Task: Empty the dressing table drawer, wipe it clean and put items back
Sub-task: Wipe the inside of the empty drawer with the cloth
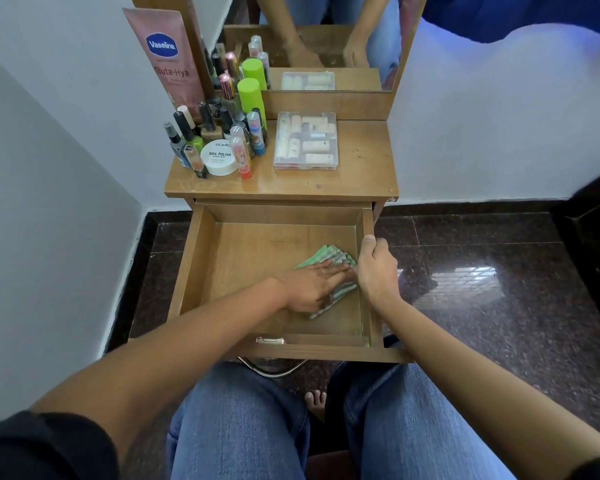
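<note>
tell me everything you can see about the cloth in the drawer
The cloth looks like soft fabric, green with pale stripes, bunched in folds. It lies on the floor of the open wooden drawer, close to its right wall. The left hand presses on it with flat fingers, covering its middle. The right hand, gripping that wall, hides one edge.

My left hand (312, 287) covers the middle of the cloth (329, 254). My right hand (378, 268) hides the cloth's right edge and my left fingertips. It grips the right wall of the drawer (187, 265), most of its fingers out of sight. My left forearm blocks the drawer's near left corner. The mirror (326, 46) is cut off at the top. The tub's (220, 157) small print is unreadable.
</note>
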A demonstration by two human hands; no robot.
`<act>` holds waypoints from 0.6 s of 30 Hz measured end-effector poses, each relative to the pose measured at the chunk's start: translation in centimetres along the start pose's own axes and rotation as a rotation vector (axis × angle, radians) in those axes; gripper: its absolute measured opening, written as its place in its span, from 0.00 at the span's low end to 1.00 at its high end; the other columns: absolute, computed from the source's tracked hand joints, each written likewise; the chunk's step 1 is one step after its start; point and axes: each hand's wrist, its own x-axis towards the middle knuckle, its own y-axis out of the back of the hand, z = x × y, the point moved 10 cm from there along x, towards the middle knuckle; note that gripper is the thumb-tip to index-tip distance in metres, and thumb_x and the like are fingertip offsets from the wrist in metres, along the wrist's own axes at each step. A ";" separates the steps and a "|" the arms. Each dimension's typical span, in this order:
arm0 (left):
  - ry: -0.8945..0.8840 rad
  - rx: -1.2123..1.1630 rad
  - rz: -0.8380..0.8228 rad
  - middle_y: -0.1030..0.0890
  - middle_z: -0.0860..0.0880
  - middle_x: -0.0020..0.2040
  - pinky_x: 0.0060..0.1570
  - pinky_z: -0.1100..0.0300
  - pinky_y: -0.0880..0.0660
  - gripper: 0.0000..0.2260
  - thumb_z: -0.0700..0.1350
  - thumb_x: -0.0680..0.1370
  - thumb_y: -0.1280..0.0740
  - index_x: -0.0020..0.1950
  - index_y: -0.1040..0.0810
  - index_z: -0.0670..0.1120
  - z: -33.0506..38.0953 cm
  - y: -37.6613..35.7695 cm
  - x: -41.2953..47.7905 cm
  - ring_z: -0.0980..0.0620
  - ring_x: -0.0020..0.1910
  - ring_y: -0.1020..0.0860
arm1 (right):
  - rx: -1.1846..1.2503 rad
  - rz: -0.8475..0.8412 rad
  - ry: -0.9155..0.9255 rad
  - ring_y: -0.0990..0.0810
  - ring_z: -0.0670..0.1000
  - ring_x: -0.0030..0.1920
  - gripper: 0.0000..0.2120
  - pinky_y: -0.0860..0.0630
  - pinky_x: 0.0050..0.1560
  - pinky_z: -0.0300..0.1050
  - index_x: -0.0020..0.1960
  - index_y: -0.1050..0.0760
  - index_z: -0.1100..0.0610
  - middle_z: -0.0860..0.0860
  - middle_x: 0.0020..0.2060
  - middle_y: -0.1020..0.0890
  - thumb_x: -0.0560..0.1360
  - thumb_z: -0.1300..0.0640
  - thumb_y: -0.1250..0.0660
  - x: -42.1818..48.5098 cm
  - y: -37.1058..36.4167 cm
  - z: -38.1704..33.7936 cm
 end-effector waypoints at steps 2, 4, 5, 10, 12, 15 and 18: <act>-0.037 0.027 -0.076 0.48 0.38 0.79 0.77 0.58 0.59 0.28 0.42 0.83 0.44 0.80 0.52 0.41 -0.3 -0.7 0.1 0.48 0.80 0.53 | -0.002 0.002 0.003 0.28 0.53 0.50 0.22 0.35 0.49 0.45 0.65 0.33 0.63 0.59 0.56 0.24 0.83 0.48 0.53 0.0 0.0 0.0; -0.029 0.031 -0.100 0.49 0.39 0.80 0.78 0.54 0.55 0.26 0.43 0.84 0.45 0.80 0.51 0.42 -1.0 -0.6 0.3 0.46 0.79 0.52 | -0.002 0.004 0.005 0.28 0.53 0.49 0.22 0.36 0.47 0.45 0.64 0.33 0.63 0.57 0.53 0.24 0.83 0.48 0.52 0.0 0.0 0.0; -0.014 0.025 -0.105 0.51 0.40 0.80 0.78 0.53 0.55 0.26 0.44 0.84 0.46 0.80 0.51 0.43 -1.4 -0.4 0.4 0.45 0.79 0.52 | -0.002 0.006 0.004 0.28 0.53 0.48 0.22 0.36 0.47 0.45 0.63 0.32 0.63 0.56 0.52 0.24 0.83 0.48 0.52 0.0 0.1 0.0; 0.106 -0.058 0.037 0.54 0.43 0.80 0.78 0.53 0.57 0.28 0.47 0.84 0.45 0.80 0.54 0.45 -2.8 1.3 1.3 0.46 0.79 0.54 | -0.005 0.008 0.003 0.28 0.55 0.49 0.21 0.35 0.47 0.46 0.62 0.31 0.63 0.57 0.51 0.25 0.83 0.48 0.52 0.1 0.1 0.1; 0.143 -0.095 0.099 0.52 0.43 0.80 0.78 0.54 0.57 0.29 0.47 0.84 0.44 0.80 0.55 0.44 -2.5 1.8 1.6 0.48 0.79 0.54 | -0.003 0.004 -0.002 0.27 0.56 0.50 0.22 0.35 0.48 0.47 0.62 0.32 0.63 0.58 0.53 0.24 0.82 0.47 0.52 0.1 0.1 0.3; 0.175 -0.119 0.159 0.49 0.42 0.80 0.77 0.58 0.59 0.29 0.45 0.83 0.43 0.80 0.52 0.41 -1.8 1.9 1.6 0.49 0.79 0.52 | -0.008 0.000 -0.004 0.26 0.58 0.54 0.22 0.33 0.50 0.48 0.63 0.32 0.62 0.60 0.56 0.24 0.82 0.47 0.53 0.2 0.0 0.4; 0.157 -0.108 0.123 0.48 0.41 0.80 0.78 0.53 0.53 0.30 0.42 0.81 0.40 0.80 0.51 0.43 -1.2 1.3 0.9 0.45 0.79 0.49 | -0.016 0.001 -0.002 0.27 0.59 0.55 0.23 0.35 0.50 0.47 0.65 0.33 0.63 0.61 0.58 0.25 0.82 0.47 0.53 0.2 0.0 0.2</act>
